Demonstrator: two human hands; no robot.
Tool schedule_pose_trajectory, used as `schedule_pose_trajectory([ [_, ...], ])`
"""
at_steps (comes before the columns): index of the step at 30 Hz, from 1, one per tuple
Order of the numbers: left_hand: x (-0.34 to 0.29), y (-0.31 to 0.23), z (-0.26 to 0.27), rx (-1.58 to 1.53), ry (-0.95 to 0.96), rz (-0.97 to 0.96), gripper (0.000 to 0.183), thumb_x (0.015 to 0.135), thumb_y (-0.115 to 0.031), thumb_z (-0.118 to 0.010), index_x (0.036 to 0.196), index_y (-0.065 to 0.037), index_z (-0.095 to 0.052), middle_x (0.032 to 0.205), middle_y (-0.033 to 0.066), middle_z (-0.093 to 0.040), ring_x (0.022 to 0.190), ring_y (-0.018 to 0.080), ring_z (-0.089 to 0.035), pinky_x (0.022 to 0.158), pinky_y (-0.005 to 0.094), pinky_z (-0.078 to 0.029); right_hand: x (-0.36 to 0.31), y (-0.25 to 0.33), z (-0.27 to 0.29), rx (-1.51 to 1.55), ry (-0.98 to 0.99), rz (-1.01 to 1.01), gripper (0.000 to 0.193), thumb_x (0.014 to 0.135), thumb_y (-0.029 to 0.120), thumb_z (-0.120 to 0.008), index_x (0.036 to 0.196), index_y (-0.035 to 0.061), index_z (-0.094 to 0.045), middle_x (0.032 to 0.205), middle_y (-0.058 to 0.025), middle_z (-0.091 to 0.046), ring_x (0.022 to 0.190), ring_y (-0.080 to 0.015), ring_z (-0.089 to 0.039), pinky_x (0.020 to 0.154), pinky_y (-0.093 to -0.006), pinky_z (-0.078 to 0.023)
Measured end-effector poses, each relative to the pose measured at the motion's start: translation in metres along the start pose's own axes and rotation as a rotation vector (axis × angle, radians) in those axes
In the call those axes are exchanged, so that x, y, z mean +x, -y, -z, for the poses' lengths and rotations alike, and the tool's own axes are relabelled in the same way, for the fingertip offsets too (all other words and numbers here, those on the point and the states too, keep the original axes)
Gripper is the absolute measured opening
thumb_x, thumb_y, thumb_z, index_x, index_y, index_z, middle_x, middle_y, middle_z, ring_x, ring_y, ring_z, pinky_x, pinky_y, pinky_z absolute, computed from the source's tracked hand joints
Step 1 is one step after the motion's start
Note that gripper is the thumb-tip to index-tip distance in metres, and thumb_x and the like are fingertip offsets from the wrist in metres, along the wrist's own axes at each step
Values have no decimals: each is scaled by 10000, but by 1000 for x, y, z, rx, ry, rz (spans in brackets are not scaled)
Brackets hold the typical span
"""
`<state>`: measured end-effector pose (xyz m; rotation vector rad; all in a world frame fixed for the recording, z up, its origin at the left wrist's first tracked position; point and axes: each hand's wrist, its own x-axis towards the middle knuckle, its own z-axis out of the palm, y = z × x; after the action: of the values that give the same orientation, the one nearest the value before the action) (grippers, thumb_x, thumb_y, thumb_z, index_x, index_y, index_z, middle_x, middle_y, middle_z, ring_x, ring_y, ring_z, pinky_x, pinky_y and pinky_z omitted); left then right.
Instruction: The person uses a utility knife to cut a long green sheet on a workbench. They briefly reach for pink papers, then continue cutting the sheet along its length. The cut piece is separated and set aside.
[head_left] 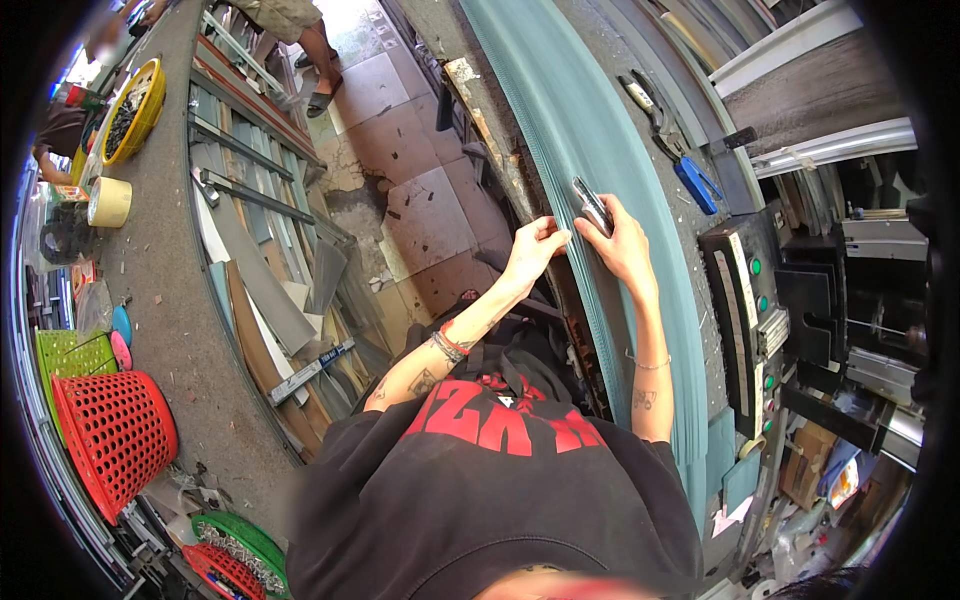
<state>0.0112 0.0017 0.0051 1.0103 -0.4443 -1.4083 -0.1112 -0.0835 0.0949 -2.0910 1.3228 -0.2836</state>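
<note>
The left hand [535, 252] is pinching the left edge of the teal cloth [560, 90], seemingly to steady it along the bench [688, 235]; the right hand [626, 245] is gripping a dark tool [596, 208] above, leaving its tip clear.

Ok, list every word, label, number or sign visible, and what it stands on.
Black T-shirt: large red lettering across the chest, not copied here.
Silver bar: blue label, print too small to read.
Control box: pale strip, any marking too small to read.
</note>
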Motion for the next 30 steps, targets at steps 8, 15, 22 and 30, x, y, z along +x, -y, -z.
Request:
schedule_pose_trajectory([
  [8,2,5,2,-16,-2,-22,268,903,-126,-578,1135,7,-565,1004,45,-624,898,113,-594,841,290,-485,-2,4,-1,-31,-40,1,430,802,373,-654,1124,101,-564,925,-136,-672,870,-312,-652,748,-403,-479],
  [15,3,11,10,-80,55,-59,241,902,-115,-567,1111,3,-569,1002,46,-620,891,110,-593,834,292,-488,-1,1,-4,-31,-62,-9,408,802,372,-655,1097,99,-582,892,-131,-669,846,-306,-651,726,-395,-475],
  [22,4,11,10,-49,51,-52,258,900,-142,-599,1113,0,-565,1009,48,-622,901,113,-596,836,283,-488,0,-5,-6,-2,-64,-21,441,783,408,-675,1088,100,-590,884,-114,-669,823,-273,-650,724,-383,-474],
  [30,1,9,9,-38,58,-77,353,902,-192,-627,1175,8,-524,1079,63,-602,961,109,-580,825,268,-483,-5,4,-5,-42,-49,11,567,753,485,-704,1139,95,-561,980,-121,-672,897,-269,-654,766,-379,-484],
])
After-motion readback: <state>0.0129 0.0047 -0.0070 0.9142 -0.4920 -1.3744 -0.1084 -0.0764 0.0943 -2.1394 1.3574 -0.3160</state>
